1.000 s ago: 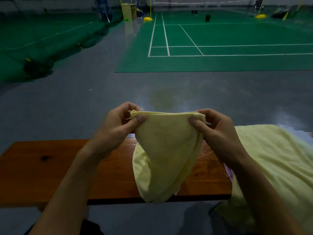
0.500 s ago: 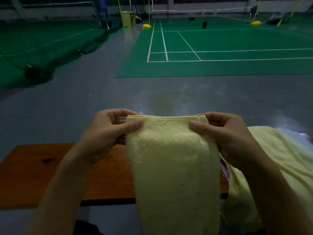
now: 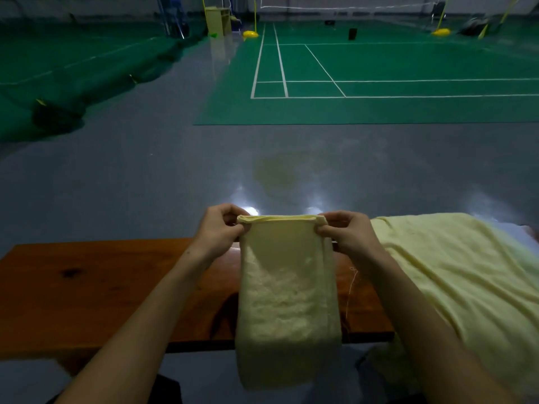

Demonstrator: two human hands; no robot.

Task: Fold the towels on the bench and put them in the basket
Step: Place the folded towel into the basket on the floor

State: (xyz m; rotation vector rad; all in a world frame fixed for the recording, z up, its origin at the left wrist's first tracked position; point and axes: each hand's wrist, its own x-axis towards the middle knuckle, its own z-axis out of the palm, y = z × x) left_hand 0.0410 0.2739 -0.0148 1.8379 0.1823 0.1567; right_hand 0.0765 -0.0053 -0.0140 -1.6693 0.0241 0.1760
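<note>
Folded towel [image 3: 287,301] hangs vertical from top edge, long axis down past table [image 3: 102,290] front edge. Left hand [image 3: 217,231] grip pinches left corner, right hand [image 3: 348,233] grip pinches right corner, level, equally near. Spare towel [image 3: 455,272] lies right. Basket unseen.

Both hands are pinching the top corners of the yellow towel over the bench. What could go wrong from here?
1. The towel hangs past the front edge of the bench; if the left hand or right hand loosens, it may slip to the floor.
2. The layered top edge could shift, skewing the fold.
3. The unfolded towel drapes off the bench at right and might slide off.
</note>
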